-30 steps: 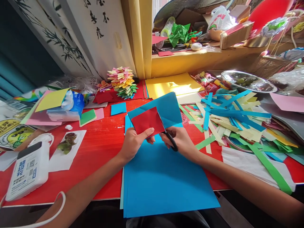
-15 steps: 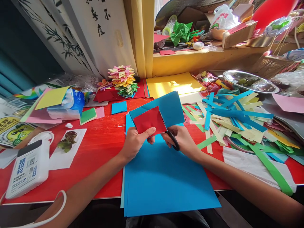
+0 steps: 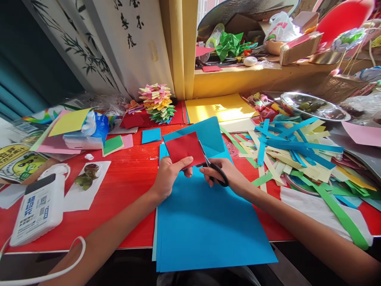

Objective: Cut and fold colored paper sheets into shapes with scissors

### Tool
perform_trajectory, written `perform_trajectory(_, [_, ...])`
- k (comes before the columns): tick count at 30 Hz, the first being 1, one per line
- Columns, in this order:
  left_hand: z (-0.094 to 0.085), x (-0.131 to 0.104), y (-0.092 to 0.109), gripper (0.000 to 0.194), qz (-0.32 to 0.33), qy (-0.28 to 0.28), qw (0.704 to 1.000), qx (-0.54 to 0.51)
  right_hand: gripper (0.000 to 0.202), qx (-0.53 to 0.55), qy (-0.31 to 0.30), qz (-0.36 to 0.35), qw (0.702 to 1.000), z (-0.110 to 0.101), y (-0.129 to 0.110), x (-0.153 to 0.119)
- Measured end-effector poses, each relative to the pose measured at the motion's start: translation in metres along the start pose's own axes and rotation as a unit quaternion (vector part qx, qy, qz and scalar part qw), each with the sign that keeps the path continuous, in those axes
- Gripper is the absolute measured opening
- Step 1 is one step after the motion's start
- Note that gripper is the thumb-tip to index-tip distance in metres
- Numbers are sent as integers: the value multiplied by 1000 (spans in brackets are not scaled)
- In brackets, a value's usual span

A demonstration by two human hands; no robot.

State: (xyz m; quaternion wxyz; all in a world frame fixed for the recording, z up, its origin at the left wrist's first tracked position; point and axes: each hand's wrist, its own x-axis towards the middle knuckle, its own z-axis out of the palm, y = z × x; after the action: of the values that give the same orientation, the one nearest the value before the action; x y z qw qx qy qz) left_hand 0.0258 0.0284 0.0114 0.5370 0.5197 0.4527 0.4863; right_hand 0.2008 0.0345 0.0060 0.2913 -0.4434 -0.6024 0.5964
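Nearest, large blue sheets (image 3: 208, 230) lie stacked, their near end jutting past the edge of the red worktop (image 3: 125, 198). Above them are the person's two hands. The left hand (image 3: 166, 174) has its thumb pressed flat on the lower right part of a red piece of paper (image 3: 184, 149), other fingers underneath, so the grip is a firm pinch. The red piece is smooth, plain and four-sided, tilted, and lies over a wider blue piece (image 3: 208, 129) with a faint crease, which shows beyond its top and right edges. The right hand (image 3: 228, 171) has its fingers curled about the black handles of a pair of scissors (image 3: 207, 162); one slim blade runs along the red piece's right edge, while how far the blades stand apart cannot be told. The red piece thus sits just beyond the left fingers, left of the right ones. Farther off, cut paper strips (image 3: 303, 143) are heaped at the right, and a folded-paper ornament (image 3: 157, 103) stands behind.
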Motion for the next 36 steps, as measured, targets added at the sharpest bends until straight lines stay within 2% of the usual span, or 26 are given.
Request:
perform_trajectory(3, [-8, 7, 1, 35, -8, 41, 999, -17, 27, -26, -77, 64, 995, -12, -1, 2])
perform_trajectory(6, [-14, 13, 3, 37, -8, 71, 997, -24, 31, -82, -85, 89, 989, -23, -7, 1])
perform_trajectory(11, [-15, 13, 5, 36, 0, 71, 997, -8, 39, -99, -64, 57, 991, -35, -20, -5])
perform_trajectory(17, [-13, 10, 8, 34, 10, 61, 998, 31, 37, 24, -159, -38, 986, -57, -27, -16])
perform_trajectory(19, [-13, 9, 8, 34, 9, 58, 998, 34, 36, 55, -170, -47, 983, -62, -29, -18])
perform_trajectory(23, [-11, 8, 8, 39, 5, 42, 999, 17, 39, -4, -144, -29, 989, -56, -27, -15])
perform_trajectory(27, [-9, 7, 7, 38, -22, 19, 999, -14, 44, -56, -143, 11, 988, -43, -20, -7])
perform_trajectory(31, [-8, 7, 4, 34, -71, -12, 996, -61, 46, -61, -145, 31, 987, -40, -16, -4])
perform_trajectory(36, [-9, 9, 2, 31, -124, -16, 982, -140, 48, -50, -166, 37, 984, -41, -17, -6])
